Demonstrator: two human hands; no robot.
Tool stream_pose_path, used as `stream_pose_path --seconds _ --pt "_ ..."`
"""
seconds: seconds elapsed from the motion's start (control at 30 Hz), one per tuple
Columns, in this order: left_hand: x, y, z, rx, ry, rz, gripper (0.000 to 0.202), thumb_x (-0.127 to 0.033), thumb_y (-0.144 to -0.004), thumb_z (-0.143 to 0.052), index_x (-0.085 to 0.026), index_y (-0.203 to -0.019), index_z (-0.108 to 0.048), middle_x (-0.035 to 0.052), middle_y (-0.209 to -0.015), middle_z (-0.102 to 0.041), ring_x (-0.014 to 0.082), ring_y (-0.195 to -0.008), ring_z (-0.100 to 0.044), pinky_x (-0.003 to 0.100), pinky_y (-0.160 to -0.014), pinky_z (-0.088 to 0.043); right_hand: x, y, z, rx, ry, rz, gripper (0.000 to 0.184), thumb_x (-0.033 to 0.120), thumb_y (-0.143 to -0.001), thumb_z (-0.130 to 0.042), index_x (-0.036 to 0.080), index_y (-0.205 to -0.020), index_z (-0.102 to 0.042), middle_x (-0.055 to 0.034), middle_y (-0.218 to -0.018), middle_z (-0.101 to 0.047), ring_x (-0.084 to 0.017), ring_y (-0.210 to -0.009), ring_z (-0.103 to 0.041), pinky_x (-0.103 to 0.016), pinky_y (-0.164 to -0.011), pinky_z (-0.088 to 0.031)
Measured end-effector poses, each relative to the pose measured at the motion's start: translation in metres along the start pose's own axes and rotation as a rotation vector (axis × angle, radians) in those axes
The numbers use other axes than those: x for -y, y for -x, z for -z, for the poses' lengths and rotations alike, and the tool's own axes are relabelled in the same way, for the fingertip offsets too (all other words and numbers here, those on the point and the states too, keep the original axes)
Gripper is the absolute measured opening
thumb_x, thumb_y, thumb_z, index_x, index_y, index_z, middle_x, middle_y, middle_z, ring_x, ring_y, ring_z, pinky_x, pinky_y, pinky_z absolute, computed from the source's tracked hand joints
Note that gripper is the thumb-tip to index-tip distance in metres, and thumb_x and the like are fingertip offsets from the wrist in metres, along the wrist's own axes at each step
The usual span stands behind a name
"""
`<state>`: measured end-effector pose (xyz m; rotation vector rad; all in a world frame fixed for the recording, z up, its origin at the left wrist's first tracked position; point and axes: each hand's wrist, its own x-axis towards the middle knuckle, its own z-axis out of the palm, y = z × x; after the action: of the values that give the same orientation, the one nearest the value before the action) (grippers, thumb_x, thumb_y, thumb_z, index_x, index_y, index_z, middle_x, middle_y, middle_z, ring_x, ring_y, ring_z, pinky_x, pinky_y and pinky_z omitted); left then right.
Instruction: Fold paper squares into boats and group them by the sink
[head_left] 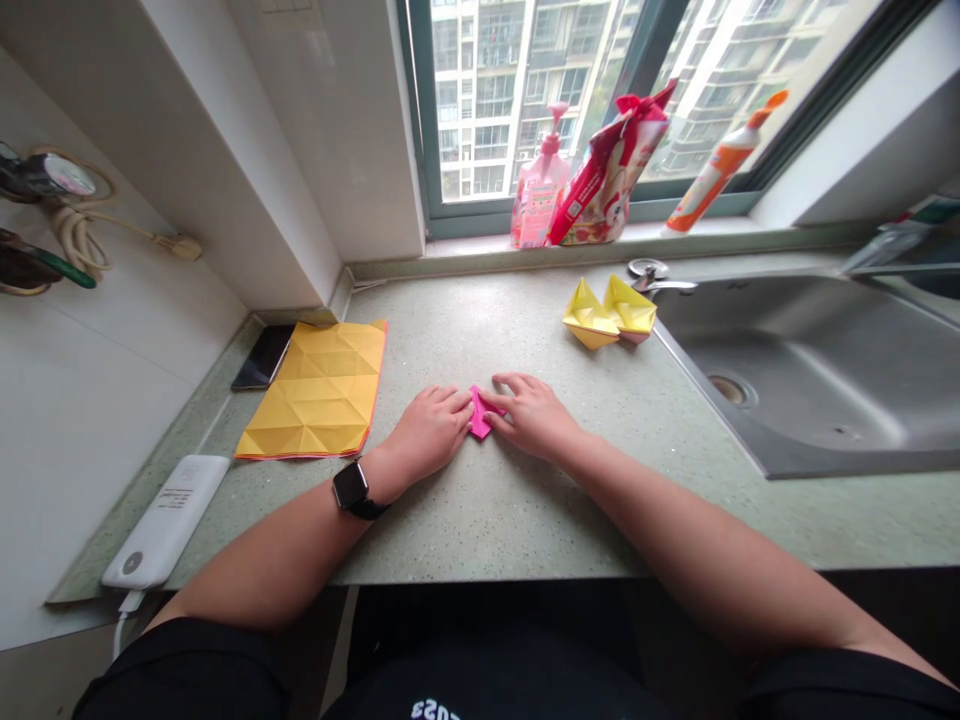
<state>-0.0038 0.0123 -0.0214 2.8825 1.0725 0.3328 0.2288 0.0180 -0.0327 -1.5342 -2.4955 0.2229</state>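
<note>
A small folded piece of pink paper [478, 413] lies on the speckled green stone countertop [487, 510], held between my two hands. My left hand [429, 433], with a black smartwatch [351, 488] on its wrist, presses its fingertips against the paper's left side. From the other side, the fingers of my right hand [531, 416] rest on its right edge. The paper's exact folds are partly hidden by my fingers. A creased yellow origami sheet [311, 390] lies left of my left hand, and two yellow paper boats [609, 314] sit up and to the right.
A black phone [262, 357] lies beside the yellow sheet, and a white power bank [166, 520] with a cable sits near the left edge. A steel sink [810, 375] lies to the right. A pink pump bottle [538, 180], red bag [611, 170] and orange tube [720, 170] stand along the windowsill.
</note>
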Motion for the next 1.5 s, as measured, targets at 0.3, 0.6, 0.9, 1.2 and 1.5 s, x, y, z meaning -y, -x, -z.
stream_pose_path --seconds 0.3,0.6,0.9,1.2,1.5 --pt "-0.001 0.008 0.015 0.084 0.123 -0.112 0.021 -0.018 -0.105 -0.060 -0.020 -0.112 -0.080 0.0107 -0.114 -0.078 0.0280 -0.108 -0.071 0.043 -0.101 -0.056 0.006 0.002 0.004 0.021 0.036 -0.017 0.043 0.041 -0.110 -0.057 0.030 -0.149 -0.073 -0.0157 -0.156 -0.065 -0.036 -0.144 -0.056 -0.053 -0.121 -0.042" --pt "0.003 0.011 0.020 0.143 0.206 -0.113 0.027 -0.025 -0.107 -0.060 -0.026 -0.121 -0.083 0.0106 -0.129 -0.079 0.0282 -0.111 -0.075 0.045 -0.104 -0.058 0.003 0.002 0.003 0.049 0.030 -0.003 0.049 0.047 -0.109 -0.060 0.030 -0.153 -0.069 -0.0159 -0.158 -0.063 -0.037 -0.147 -0.055 -0.054 -0.122 -0.043" --pt "0.004 0.006 0.008 0.031 0.236 0.037 0.031 -0.020 -0.107 -0.057 -0.026 -0.124 -0.082 0.0072 -0.135 -0.080 0.0277 -0.125 -0.074 0.044 -0.112 -0.056 0.007 0.001 0.000 0.055 -0.002 -0.058 0.049 0.048 -0.108 -0.059 0.031 -0.153 -0.069 -0.0150 -0.161 -0.060 -0.038 -0.151 -0.051 -0.058 -0.126 -0.038" --pt "0.000 -0.012 -0.009 -0.022 0.081 0.230 0.043 -0.023 -0.109 -0.049 -0.019 -0.147 -0.069 0.0132 -0.155 -0.068 0.0357 -0.146 -0.058 0.059 -0.124 -0.041 0.009 -0.005 -0.012 0.079 -0.008 -0.123 0.059 0.048 -0.111 -0.049 0.027 -0.166 -0.054 -0.0176 -0.175 -0.046 -0.042 -0.162 -0.038 -0.066 -0.132 -0.026" --pt "-0.005 -0.012 -0.020 0.047 0.095 0.299 0.059 -0.030 -0.110 -0.041 -0.019 -0.168 -0.048 0.0159 -0.176 -0.044 0.0426 -0.166 -0.034 0.073 -0.134 -0.019 0.012 -0.013 -0.017 0.041 -0.046 -0.174 0.057 0.047 -0.109 -0.049 0.025 -0.160 -0.059 -0.0168 -0.176 -0.044 -0.042 -0.165 -0.035 -0.068 -0.133 -0.022"
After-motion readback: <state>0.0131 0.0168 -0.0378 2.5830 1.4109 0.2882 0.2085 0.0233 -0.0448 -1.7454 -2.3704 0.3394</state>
